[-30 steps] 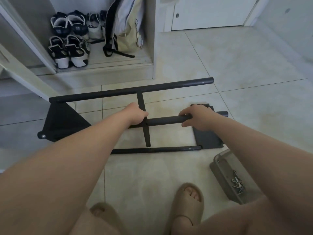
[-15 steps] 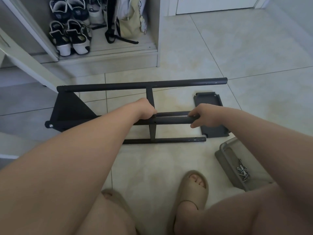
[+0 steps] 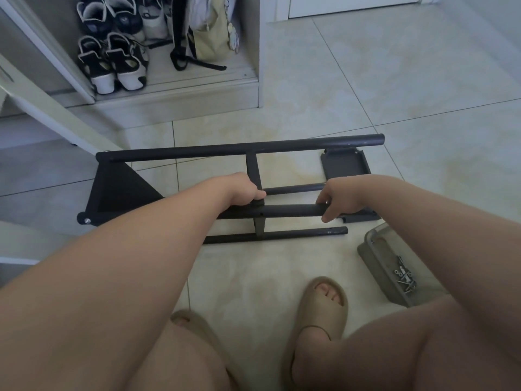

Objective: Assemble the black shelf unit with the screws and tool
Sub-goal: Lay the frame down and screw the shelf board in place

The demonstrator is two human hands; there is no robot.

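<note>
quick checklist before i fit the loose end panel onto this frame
1. Left hand grip on the middle bar: ok.
2. Right hand grip at that bar's free end: ok.
3. Attached side panel with its corner screw in: ok.
4. Loose panel joined to the bar ends: not ok, it lies flat on the floor.
5. Screws ready in the grey tray: ok.
6. Tool within reach: cannot tell, none in view.
</note>
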